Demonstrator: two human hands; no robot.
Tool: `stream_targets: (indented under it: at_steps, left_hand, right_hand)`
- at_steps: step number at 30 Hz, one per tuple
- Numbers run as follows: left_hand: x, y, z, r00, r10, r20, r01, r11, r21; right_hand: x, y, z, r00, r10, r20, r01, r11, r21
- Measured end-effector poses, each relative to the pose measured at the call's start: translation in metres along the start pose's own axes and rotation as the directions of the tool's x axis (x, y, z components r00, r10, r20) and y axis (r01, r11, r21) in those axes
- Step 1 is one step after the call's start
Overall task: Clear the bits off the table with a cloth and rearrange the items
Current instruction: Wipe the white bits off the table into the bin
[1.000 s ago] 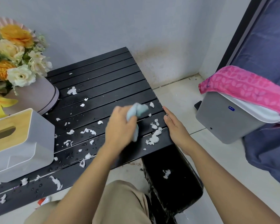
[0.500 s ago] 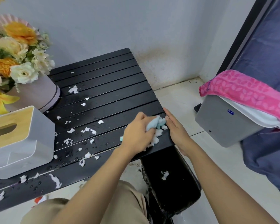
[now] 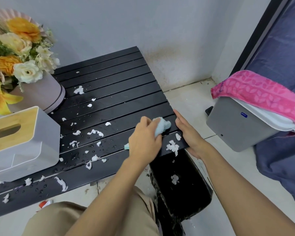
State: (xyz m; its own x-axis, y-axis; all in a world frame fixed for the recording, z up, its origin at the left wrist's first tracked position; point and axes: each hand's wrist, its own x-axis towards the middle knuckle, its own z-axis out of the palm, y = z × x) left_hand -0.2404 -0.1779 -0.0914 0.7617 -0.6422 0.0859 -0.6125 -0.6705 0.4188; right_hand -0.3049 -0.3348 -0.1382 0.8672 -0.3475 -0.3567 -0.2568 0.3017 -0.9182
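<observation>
While a crumpled light-blue cloth (image 3: 162, 127) is gripped in the curled fingers of the left hand (image 3: 144, 143), it is pressed onto the black slatted table (image 3: 109, 92) near its right edge. At 3 o'clock of the cloth, the right hand (image 3: 189, 133) is laid flat against that edge, fingers straight. White shredded bits (image 3: 172, 147) are heaped at 5 o'clock of the cloth, above a black bin (image 3: 186, 198).
</observation>
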Motion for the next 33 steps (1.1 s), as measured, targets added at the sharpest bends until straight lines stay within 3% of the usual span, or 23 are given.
stream_targets:
  at_steps: [3,5,7,10,13,19,21,23,25,28,31,33]
  left_hand:
    - [-0.019,-0.001,0.001,0.986,0.145,0.077,-0.141,0.989,-0.056]
    - [-0.015,-0.005,-0.007,0.984,0.093,0.151,-0.056,0.971,-0.234]
    - [0.003,-0.008,-0.01,0.991,-0.001,0.133,0.045,0.942,-0.334]
    - [0.024,0.003,0.001,0.998,-0.07,0.003,0.07,0.987,-0.144]
    - [0.014,0.019,0.016,0.998,-0.03,-0.053,0.033,0.997,0.068]
    - [-0.036,0.021,0.017,0.984,0.178,-0.002,-0.178,0.983,0.044]
    - [-0.046,0.02,0.011,0.964,0.239,0.12,-0.23,0.97,-0.083]
    - [-0.038,0.013,-0.001,0.945,0.24,0.222,-0.159,0.931,-0.329]
    - [-0.016,0.004,-0.008,0.982,0.126,0.139,-0.053,0.898,-0.436]
    - [0.005,0.003,-0.005,0.997,-0.079,0.024,0.083,0.957,-0.277]
    - [-0.011,0.01,0.01,0.997,0.063,-0.04,-0.06,0.995,0.083]
    - [-0.02,0.005,0.01,0.99,0.135,0.029,-0.136,0.988,0.076]
  right_hand:
    - [-0.001,-0.004,-0.003,0.995,0.06,0.076,-0.058,0.998,-0.039]
    - [0.0,-0.004,-0.005,0.994,0.076,0.079,-0.072,0.996,-0.044]
    - [0.002,-0.003,-0.007,0.993,0.097,0.062,-0.098,0.995,0.003]
    - [-0.001,-0.006,-0.007,0.988,0.144,0.062,-0.147,0.987,0.061]
    - [-0.002,-0.009,-0.008,0.985,0.161,0.063,-0.164,0.986,0.043]
    - [0.002,-0.014,-0.012,0.988,0.138,0.07,-0.139,0.99,0.021]
    - [0.005,-0.012,-0.013,0.992,0.11,0.062,-0.11,0.994,-0.002]
    - [0.004,-0.011,-0.01,0.997,0.077,0.023,-0.076,0.996,-0.036]
    - [0.003,-0.012,-0.004,0.998,0.06,-0.02,-0.061,0.996,-0.07]
    - [0.001,-0.01,-0.001,0.999,0.034,-0.035,-0.038,0.994,-0.105]
    - [0.001,-0.009,-0.003,0.998,0.016,-0.055,-0.025,0.986,-0.164]
    - [0.0,-0.013,0.0,0.996,-0.019,-0.091,-0.005,0.969,-0.249]
